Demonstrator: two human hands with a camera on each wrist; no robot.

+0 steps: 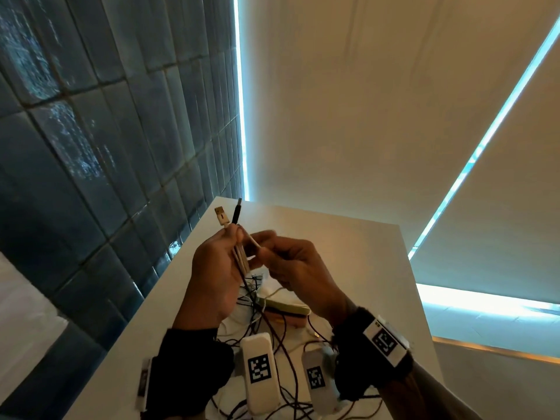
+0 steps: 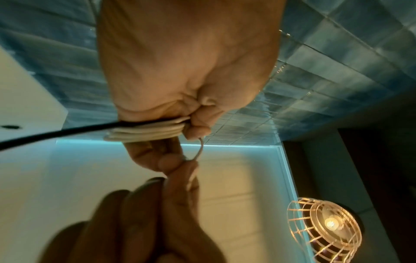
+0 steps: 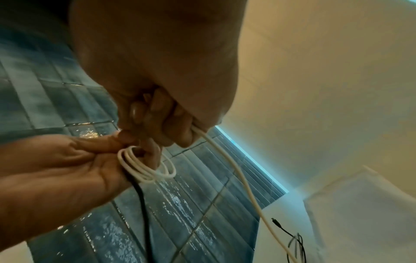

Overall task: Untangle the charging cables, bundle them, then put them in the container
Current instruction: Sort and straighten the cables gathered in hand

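My left hand point(image 1: 225, 253) grips a folded bundle of white cable point(image 1: 241, 257) together with a black cable point(image 1: 236, 215); a white USB plug point(image 1: 220, 216) and the black plug stick up above the fist. In the left wrist view the white loops point(image 2: 148, 132) lie in the curled fingers. My right hand point(image 1: 285, 262) pinches the free run of the white cable point(image 3: 227, 160) close beside the left hand. The white loops point(image 3: 146, 165) show in the right wrist view, with the strand trailing down to the table. A tangle of thin dark cables point(image 1: 272, 334) lies on the white table point(image 1: 348, 253) below both hands.
A flat pink and green thing point(image 1: 288, 312) lies on the table under the hands, among the wires. A blue tiled wall point(image 1: 91, 147) runs along the table's left edge. A black cable end point(image 3: 279, 224) rests on the table. A caged lamp point(image 2: 326, 227) hangs overhead.
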